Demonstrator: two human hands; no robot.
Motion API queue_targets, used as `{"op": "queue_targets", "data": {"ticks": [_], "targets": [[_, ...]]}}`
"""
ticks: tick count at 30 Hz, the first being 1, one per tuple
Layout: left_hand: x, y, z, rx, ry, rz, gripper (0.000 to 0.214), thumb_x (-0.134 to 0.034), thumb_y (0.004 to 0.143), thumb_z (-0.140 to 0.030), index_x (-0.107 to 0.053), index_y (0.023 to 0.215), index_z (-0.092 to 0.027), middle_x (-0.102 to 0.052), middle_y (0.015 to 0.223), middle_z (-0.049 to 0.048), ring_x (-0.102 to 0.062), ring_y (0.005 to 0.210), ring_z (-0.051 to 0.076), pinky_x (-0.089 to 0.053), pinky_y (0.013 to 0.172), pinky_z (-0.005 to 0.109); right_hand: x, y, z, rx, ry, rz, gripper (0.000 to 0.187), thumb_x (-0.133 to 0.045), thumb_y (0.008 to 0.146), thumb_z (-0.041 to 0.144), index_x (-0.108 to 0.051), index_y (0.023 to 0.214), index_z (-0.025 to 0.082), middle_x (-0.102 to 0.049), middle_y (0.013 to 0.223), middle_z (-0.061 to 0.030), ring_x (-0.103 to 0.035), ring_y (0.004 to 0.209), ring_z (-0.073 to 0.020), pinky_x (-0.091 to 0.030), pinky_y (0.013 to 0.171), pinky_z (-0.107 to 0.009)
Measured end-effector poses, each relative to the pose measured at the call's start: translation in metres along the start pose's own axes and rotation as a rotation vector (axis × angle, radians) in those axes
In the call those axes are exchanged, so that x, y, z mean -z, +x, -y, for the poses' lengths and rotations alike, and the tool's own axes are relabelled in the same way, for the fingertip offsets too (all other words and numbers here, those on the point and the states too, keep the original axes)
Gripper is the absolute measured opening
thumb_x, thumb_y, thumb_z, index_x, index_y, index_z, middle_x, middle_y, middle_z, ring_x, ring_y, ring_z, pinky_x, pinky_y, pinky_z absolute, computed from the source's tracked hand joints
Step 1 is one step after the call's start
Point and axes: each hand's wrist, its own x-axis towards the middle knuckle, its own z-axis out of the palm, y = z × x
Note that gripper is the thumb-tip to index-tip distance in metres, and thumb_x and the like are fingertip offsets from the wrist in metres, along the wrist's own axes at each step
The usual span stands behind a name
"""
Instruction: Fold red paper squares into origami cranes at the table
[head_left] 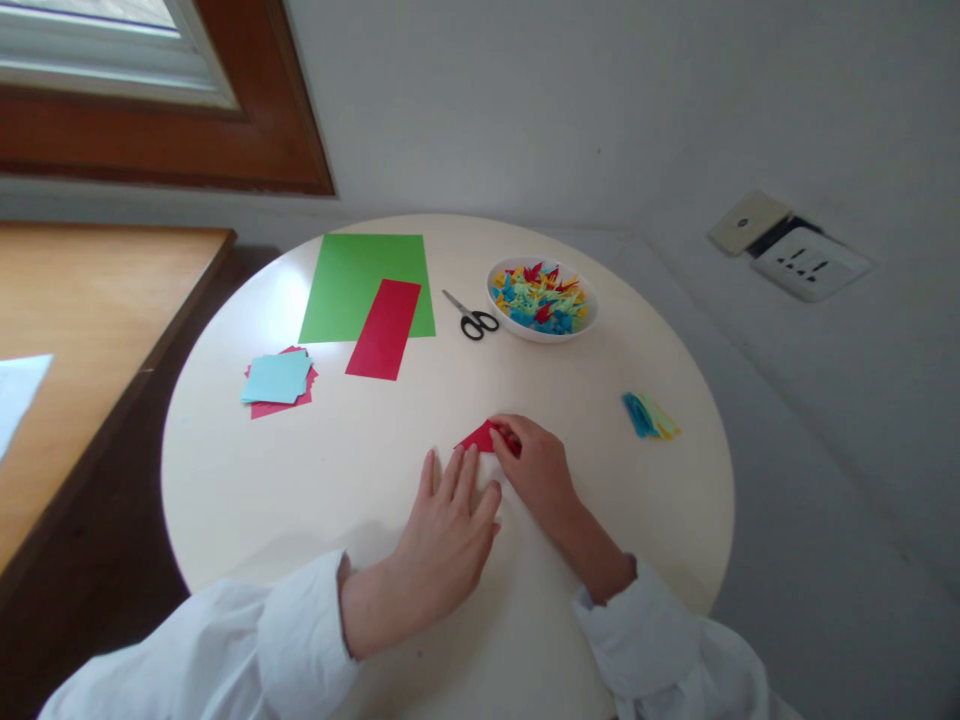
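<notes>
We are steadying a small, angular red paper piece (475,438) on the round white table (300,480), our left hand (444,545) spread, our right hand (536,462) pinching its right end; we are judging it light, easily creased, best held by edges.

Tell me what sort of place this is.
Likely an indoor paper-craft spot: a round table holds scissors, a green sheet and a bowl of colored paper pieces. Home or classroom, I can't tell.
</notes>
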Motion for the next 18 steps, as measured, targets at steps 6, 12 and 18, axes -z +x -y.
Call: {"op": "queue_targets", "data": {"ticks": [6, 12, 18], "targets": [[0.0016, 0.0009, 0.0002, -0.01, 0.007, 0.009, 0.033, -0.035, 0.089, -0.03, -0.051, 0.114, -0.014, -0.051, 0.13, 0.0199, -0.04, 0.126, 0.035, -0.034, 0.097, 0.056, 0.0008, -0.001, 0.0018, -0.018, -0.002, -0.003, 0.01, -0.048, 0.079, 0.018, -0.058, 0.078, 0.019, -0.065, 0.071, -0.0016, -0.059, 0.063, -0.0143, -0.044, 0.061, -0.024], [0.0023, 0.0015, 0.0005, -0.01, 0.001, 0.021, 0.032, -0.036, 0.089, -0.03, -0.052, 0.112, -0.015, -0.052, 0.129, 0.0189, -0.041, 0.125, 0.035, -0.033, 0.096, 0.056, 0.0005, -0.0007, 0.0022, -0.006, 0.001, -0.018, 0.011, -0.048, 0.077, 0.016, -0.057, 0.072, 0.019, -0.064, 0.071, -0.0022, -0.057, 0.064, -0.0141, -0.042, 0.062, -0.024], [0.0019, 0.0014, 0.0007, -0.007, 0.0, 0.024, 0.031, -0.036, 0.089, -0.03, -0.052, 0.112, -0.015, -0.051, 0.129, 0.0188, -0.04, 0.126, 0.034, -0.031, 0.097, 0.056, -0.0001, -0.0007, 0.001, 0.003, 0.002, -0.019, 0.012, -0.048, 0.078, 0.015, -0.056, 0.071, 0.019, -0.064, 0.071, -0.0028, -0.057, 0.065, -0.0148, -0.042, 0.063, -0.025]]}}
